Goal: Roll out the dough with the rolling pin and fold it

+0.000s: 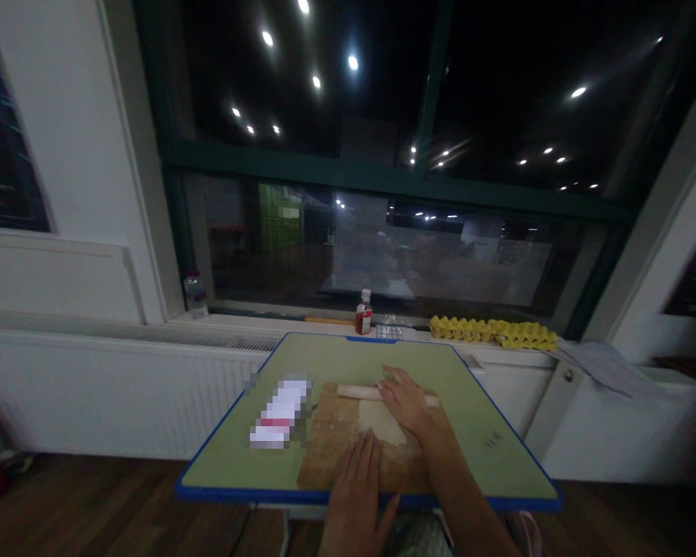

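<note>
A pale rolling pin (356, 392) lies crosswise near the far edge of a wooden board (330, 445). My right hand (404, 396) is over the pin's right half, holding it, with the fingertips reaching past its far side. Below the pin is a thin, uneven sheet of dough (380, 422); its right part is partly covered by my right hand and wrist. My left hand (358, 468) lies flat, fingers stretched forward, with its fingertips at the near edge of the dough. White flour marks show on the board's left side.
The board rests on a green table (487, 456) with a blue rim. Left of it lies a pixelated, phone-shaped object (281, 414). Along the windowsill stand a small red-labelled bottle (363, 313), yellow egg trays (493, 333) and a clear bottle (196, 294). A white radiator (121, 394) is behind.
</note>
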Tool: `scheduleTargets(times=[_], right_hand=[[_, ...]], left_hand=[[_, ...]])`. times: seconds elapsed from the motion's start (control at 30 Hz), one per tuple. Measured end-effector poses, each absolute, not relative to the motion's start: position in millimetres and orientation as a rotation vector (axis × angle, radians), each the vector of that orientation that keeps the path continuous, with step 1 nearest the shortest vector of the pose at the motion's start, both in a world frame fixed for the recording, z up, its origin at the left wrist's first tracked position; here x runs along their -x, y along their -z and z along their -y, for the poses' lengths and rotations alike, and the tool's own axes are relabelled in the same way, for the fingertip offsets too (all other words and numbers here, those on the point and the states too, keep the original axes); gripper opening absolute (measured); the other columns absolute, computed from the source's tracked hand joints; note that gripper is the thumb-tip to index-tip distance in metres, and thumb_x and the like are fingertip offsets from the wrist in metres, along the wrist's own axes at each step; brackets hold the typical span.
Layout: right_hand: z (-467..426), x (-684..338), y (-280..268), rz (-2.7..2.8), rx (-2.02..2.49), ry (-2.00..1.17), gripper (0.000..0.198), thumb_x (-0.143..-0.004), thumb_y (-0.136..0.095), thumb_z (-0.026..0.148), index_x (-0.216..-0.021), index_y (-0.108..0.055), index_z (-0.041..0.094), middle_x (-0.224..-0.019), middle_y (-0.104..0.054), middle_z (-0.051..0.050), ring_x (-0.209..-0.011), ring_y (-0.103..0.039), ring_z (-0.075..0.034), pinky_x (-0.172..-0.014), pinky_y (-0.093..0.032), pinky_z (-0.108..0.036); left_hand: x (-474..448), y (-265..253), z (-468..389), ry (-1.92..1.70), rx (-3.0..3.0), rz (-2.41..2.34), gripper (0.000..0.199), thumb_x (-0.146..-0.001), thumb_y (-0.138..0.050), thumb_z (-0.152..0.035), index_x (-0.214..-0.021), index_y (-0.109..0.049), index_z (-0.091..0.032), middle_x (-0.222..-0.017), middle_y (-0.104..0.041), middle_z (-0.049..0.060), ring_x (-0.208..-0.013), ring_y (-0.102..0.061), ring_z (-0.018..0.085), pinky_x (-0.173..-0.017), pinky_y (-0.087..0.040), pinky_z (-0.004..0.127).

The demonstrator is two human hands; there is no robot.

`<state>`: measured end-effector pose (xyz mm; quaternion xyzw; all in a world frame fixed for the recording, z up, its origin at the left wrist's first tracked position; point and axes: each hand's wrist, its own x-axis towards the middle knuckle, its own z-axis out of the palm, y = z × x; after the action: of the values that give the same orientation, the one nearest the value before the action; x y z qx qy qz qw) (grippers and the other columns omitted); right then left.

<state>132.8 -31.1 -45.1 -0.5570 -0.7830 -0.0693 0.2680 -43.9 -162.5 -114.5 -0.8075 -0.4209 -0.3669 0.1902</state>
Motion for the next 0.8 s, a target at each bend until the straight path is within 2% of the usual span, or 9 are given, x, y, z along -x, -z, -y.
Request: scheduleTargets(times=[0.13, 0.23, 0.3, 0.4, 0.53, 0.63, 0.7, 0.8], right_hand=[[32.9, -136.5, 44.1, 2.190, 1.333, 0.153, 0.028, -0.090, -0.061, 0.039, -0.111, -0.072, 0.024, -0.140, -0.057, -0.006, -0.134, -0.045, -0.021, -0.115, -0.033, -0.041], [34.4, -133.3, 37.3, 2.195, 1.319, 0.138, 0.030, -0.086, -0.068, 0.036, -0.113, -0.070, 0.024, -0.136, -0.060, -0.007, -0.131, -0.048, -0.022, -0.113, -0.035, -0.040], [37.7, -130.3, 29.7, 2.153, 1.397, 0.117, 0.032, -0.089, -0.064, 0.035, -0.118, -0.068, 0.022, -0.129, -0.064, -0.008, -0.122, -0.055, -0.022, -0.108, -0.040, -0.037], [44.7, -128.8, 17.3, 2.004, 1.563, 0.112, 0.032, -0.096, -0.052, 0.038, -0.119, -0.065, 0.020, -0.117, -0.069, -0.008, -0.103, -0.065, -0.020, -0.093, -0.049, -0.032], [51.0, -132.8, 9.9, 1.759, 1.652, 0.202, 0.035, -0.099, -0.045, 0.036, -0.126, -0.061, 0.021, -0.120, -0.068, -0.007, -0.104, -0.065, -0.020, -0.093, -0.048, -0.030], [51.8, -134.7, 10.1, 1.738, 1.665, 0.198, 0.036, -0.100, -0.043, 0.038, -0.129, -0.059, 0.024, -0.121, -0.068, -0.006, -0.104, -0.066, -0.019, -0.093, -0.048, -0.029], [51.8, -133.8, 10.6, 1.765, 1.674, 0.209, 0.037, -0.100, -0.042, 0.038, -0.131, -0.058, 0.025, -0.121, -0.068, -0.006, -0.104, -0.065, -0.019, -0.092, -0.048, -0.029], [51.9, -131.0, 11.2, 1.808, 1.679, 0.238, 0.037, -0.100, -0.042, 0.038, -0.131, -0.058, 0.024, -0.122, -0.067, -0.007, -0.102, -0.066, -0.019, -0.091, -0.048, -0.029]], left_hand=[[49.4, 110.5, 163.4, 0.990, 2.338, 1.181, 0.074, -0.092, -0.052, -0.049, -0.152, -0.031, -0.013, -0.152, -0.043, 0.016, -0.137, -0.044, 0.032, -0.104, -0.046, 0.045], [56.5, 89.6, 156.3, 0.950, 2.462, 1.201, 0.062, -0.091, -0.054, -0.053, -0.142, -0.048, -0.018, -0.145, -0.052, 0.013, -0.131, -0.050, 0.031, -0.103, -0.048, 0.045], [60.5, 67.0, 145.3, 0.933, 2.557, 1.295, 0.045, -0.095, -0.051, -0.048, -0.131, -0.059, -0.023, -0.136, -0.061, 0.008, -0.127, -0.054, 0.027, -0.104, -0.048, 0.045], [62.8, 36.2, 122.6, 0.918, 2.661, 1.374, 0.038, -0.096, -0.049, -0.040, -0.129, -0.060, -0.025, -0.138, -0.059, 0.006, -0.130, -0.050, 0.024, -0.110, -0.042, 0.045], [58.9, 31.8, 97.8, 0.892, 2.654, 1.438, 0.041, -0.096, -0.047, -0.032, -0.134, -0.055, -0.019, -0.147, -0.049, 0.010, -0.136, -0.043, 0.024, -0.114, -0.036, 0.046], [56.5, 45.6, 91.0, 0.828, 2.677, 1.478, 0.062, -0.087, -0.061, -0.047, -0.141, -0.049, -0.018, -0.153, -0.041, 0.014, -0.141, -0.036, 0.031, -0.114, -0.035, 0.050], [57.2, 51.0, 90.4, 0.800, 2.700, 1.483, 0.076, -0.083, -0.063, -0.058, -0.144, -0.045, -0.017, -0.154, -0.037, 0.017, -0.143, -0.033, 0.034, -0.113, -0.034, 0.052], [59.3, 48.1, 91.6, 0.774, 2.757, 1.448, 0.079, -0.083, -0.061, -0.062, -0.146, -0.043, -0.018, -0.155, -0.036, 0.017, -0.143, -0.033, 0.034, -0.113, -0.033, 0.051]])
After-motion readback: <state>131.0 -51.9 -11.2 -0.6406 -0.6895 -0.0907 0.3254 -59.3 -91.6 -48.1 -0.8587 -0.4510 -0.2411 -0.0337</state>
